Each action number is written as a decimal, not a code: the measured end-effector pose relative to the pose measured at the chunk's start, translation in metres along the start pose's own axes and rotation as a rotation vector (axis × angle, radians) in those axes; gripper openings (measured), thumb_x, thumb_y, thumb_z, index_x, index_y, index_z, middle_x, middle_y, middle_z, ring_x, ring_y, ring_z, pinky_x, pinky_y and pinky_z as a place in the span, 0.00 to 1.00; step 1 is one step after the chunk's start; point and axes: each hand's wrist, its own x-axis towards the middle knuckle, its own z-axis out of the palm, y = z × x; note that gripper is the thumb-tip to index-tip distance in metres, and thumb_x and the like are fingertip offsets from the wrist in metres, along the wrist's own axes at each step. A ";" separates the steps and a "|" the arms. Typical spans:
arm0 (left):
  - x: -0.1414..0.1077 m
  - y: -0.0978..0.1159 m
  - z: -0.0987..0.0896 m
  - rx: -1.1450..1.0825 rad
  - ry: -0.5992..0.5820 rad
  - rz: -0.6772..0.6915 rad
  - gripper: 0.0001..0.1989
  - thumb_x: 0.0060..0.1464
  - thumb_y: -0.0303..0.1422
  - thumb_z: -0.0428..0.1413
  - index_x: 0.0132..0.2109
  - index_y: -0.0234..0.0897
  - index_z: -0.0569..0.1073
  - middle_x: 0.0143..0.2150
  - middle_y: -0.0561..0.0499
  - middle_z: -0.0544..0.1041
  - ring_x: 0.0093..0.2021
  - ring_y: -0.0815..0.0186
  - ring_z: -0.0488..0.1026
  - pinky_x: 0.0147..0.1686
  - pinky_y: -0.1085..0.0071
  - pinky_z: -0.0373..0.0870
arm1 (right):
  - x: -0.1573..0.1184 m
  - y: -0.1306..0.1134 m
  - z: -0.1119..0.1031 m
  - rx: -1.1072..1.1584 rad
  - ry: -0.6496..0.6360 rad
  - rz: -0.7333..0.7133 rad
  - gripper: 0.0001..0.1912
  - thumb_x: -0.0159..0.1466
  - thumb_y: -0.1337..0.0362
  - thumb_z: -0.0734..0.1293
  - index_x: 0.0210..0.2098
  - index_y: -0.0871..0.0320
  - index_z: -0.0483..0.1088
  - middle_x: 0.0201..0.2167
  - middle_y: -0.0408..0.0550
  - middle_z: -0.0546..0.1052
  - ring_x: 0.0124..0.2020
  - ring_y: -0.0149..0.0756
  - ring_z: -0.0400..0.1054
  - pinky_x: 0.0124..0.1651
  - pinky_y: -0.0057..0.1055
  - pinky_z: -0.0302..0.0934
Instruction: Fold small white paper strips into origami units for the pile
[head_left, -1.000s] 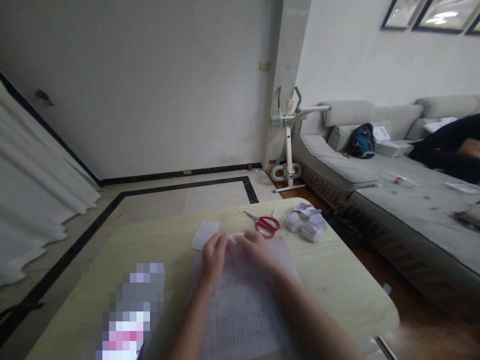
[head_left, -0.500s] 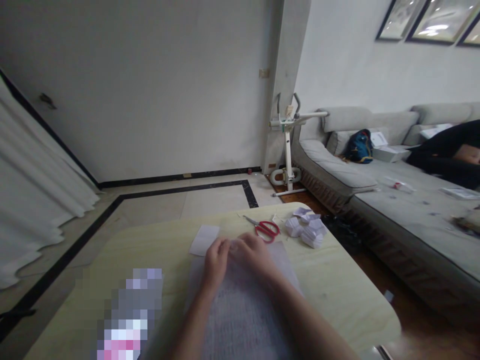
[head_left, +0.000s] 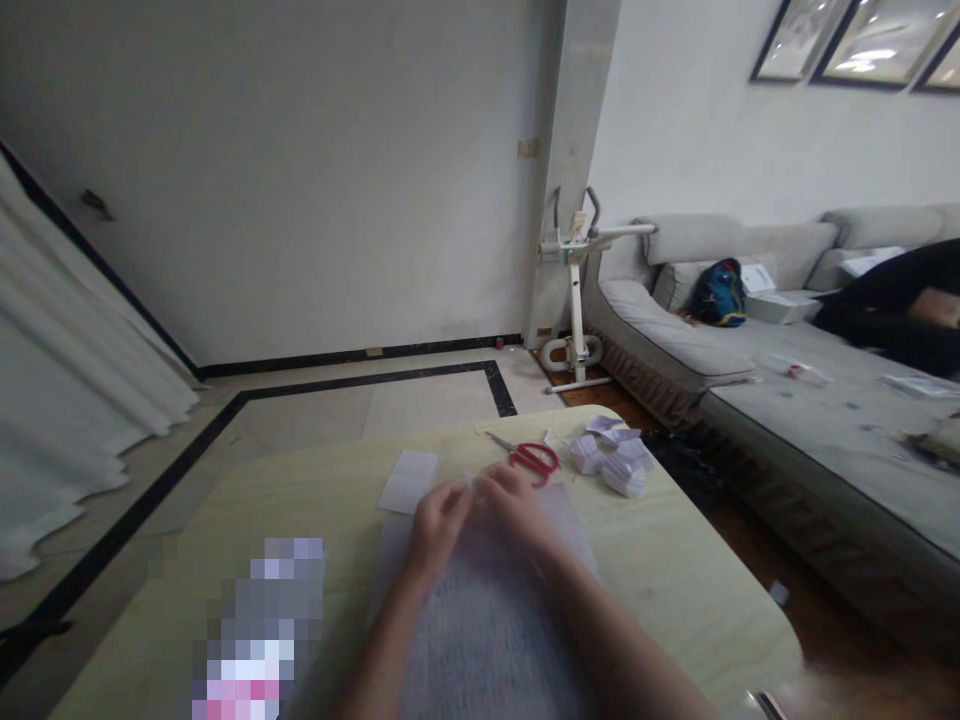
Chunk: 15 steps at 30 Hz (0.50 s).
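My left hand (head_left: 441,522) and my right hand (head_left: 514,503) meet over a large printed sheet (head_left: 480,640) on the pale wooden table (head_left: 675,570). Both have their fingers pinched together around a small whitish piece (head_left: 471,482), too blurred to identify. Just beyond my left hand lies a blank white paper (head_left: 409,482). Red-handled scissors (head_left: 535,459) rest past my right hand, blades pointing left. Several folded or crumpled white papers (head_left: 611,455) are heaped to the right of the scissors.
A pixelated object (head_left: 255,630) is at the table's left. Beyond stand a white exercise machine (head_left: 576,300) and a grey sofa (head_left: 810,420) with a blue backpack (head_left: 720,293); a person in dark clothes (head_left: 892,300) is at the far right.
My left hand has shifted slightly to the right, closer to my right hand. The sheet, scissors and papers have stayed where they were.
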 end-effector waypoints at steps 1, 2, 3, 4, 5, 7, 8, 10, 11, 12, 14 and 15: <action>-0.001 0.000 0.000 0.002 -0.009 0.009 0.14 0.52 0.41 0.53 0.30 0.34 0.73 0.25 0.53 0.73 0.26 0.67 0.69 0.27 0.75 0.64 | -0.001 -0.001 0.000 -0.002 -0.015 -0.001 0.06 0.56 0.63 0.63 0.24 0.57 0.68 0.23 0.42 0.70 0.27 0.32 0.64 0.30 0.27 0.57; -0.001 0.000 0.000 0.007 -0.010 0.017 0.13 0.52 0.40 0.53 0.30 0.34 0.73 0.24 0.53 0.72 0.26 0.68 0.68 0.27 0.75 0.63 | -0.001 -0.002 0.001 -0.004 -0.028 0.000 0.07 0.56 0.62 0.63 0.24 0.57 0.68 0.23 0.43 0.70 0.27 0.32 0.64 0.29 0.27 0.57; -0.001 0.000 0.001 0.010 -0.002 0.024 0.13 0.52 0.40 0.53 0.29 0.34 0.72 0.24 0.53 0.72 0.26 0.68 0.68 0.27 0.75 0.63 | -0.002 -0.002 0.001 -0.007 -0.038 0.000 0.08 0.56 0.62 0.63 0.24 0.57 0.68 0.22 0.43 0.70 0.26 0.32 0.63 0.29 0.27 0.57; -0.001 -0.001 0.001 0.010 0.015 0.029 0.13 0.51 0.40 0.53 0.29 0.34 0.72 0.24 0.54 0.71 0.26 0.68 0.68 0.27 0.76 0.63 | -0.002 -0.002 0.002 -0.010 -0.040 -0.003 0.08 0.57 0.61 0.63 0.23 0.57 0.68 0.22 0.43 0.70 0.26 0.32 0.63 0.28 0.27 0.57; -0.001 -0.001 0.002 0.009 0.038 0.034 0.12 0.51 0.40 0.53 0.29 0.34 0.72 0.24 0.54 0.72 0.27 0.68 0.68 0.27 0.76 0.63 | -0.002 -0.002 0.003 -0.017 -0.031 -0.012 0.09 0.57 0.61 0.63 0.23 0.57 0.67 0.21 0.42 0.69 0.25 0.32 0.63 0.28 0.27 0.56; 0.000 -0.002 0.003 -0.004 0.074 0.032 0.12 0.50 0.40 0.54 0.29 0.34 0.72 0.25 0.53 0.72 0.27 0.67 0.69 0.28 0.75 0.64 | -0.002 0.000 0.004 -0.034 0.000 -0.050 0.10 0.57 0.60 0.64 0.23 0.57 0.67 0.21 0.42 0.69 0.25 0.32 0.62 0.28 0.27 0.57; 0.000 -0.003 0.004 -0.016 0.086 0.024 0.12 0.50 0.40 0.54 0.30 0.34 0.72 0.26 0.52 0.73 0.28 0.66 0.70 0.28 0.75 0.65 | -0.002 0.001 0.005 -0.041 0.020 -0.068 0.10 0.57 0.60 0.64 0.23 0.57 0.67 0.21 0.42 0.69 0.26 0.32 0.63 0.29 0.27 0.57; 0.001 -0.003 0.004 -0.032 0.096 0.004 0.13 0.50 0.41 0.55 0.32 0.34 0.72 0.27 0.51 0.74 0.29 0.66 0.71 0.28 0.74 0.66 | 0.000 0.002 0.005 -0.039 0.040 -0.075 0.09 0.57 0.61 0.63 0.23 0.56 0.67 0.22 0.42 0.70 0.27 0.32 0.63 0.30 0.27 0.58; 0.001 -0.002 0.004 -0.033 0.099 -0.003 0.13 0.50 0.41 0.55 0.32 0.34 0.72 0.28 0.51 0.74 0.28 0.66 0.71 0.28 0.74 0.66 | 0.000 0.002 0.005 -0.031 0.035 -0.062 0.09 0.57 0.61 0.63 0.23 0.57 0.67 0.22 0.42 0.70 0.27 0.32 0.63 0.31 0.27 0.58; 0.001 -0.002 0.004 -0.031 0.105 -0.009 0.14 0.50 0.42 0.54 0.33 0.34 0.72 0.28 0.50 0.75 0.28 0.66 0.71 0.27 0.75 0.66 | 0.001 0.002 0.005 -0.022 0.026 -0.044 0.08 0.57 0.62 0.63 0.23 0.57 0.67 0.22 0.42 0.70 0.27 0.32 0.63 0.31 0.27 0.58; 0.002 -0.002 0.003 -0.022 0.118 -0.022 0.14 0.50 0.42 0.54 0.33 0.33 0.72 0.28 0.50 0.74 0.27 0.66 0.70 0.25 0.75 0.65 | 0.001 0.001 0.005 -0.014 0.006 -0.021 0.07 0.57 0.63 0.63 0.24 0.58 0.67 0.22 0.42 0.69 0.26 0.31 0.63 0.30 0.27 0.57; 0.003 -0.002 0.002 -0.018 0.129 -0.027 0.15 0.50 0.42 0.55 0.34 0.33 0.72 0.28 0.50 0.74 0.26 0.66 0.70 0.25 0.75 0.65 | 0.000 0.000 0.004 -0.019 -0.001 -0.021 0.07 0.57 0.63 0.63 0.24 0.58 0.67 0.22 0.41 0.69 0.26 0.31 0.62 0.30 0.26 0.56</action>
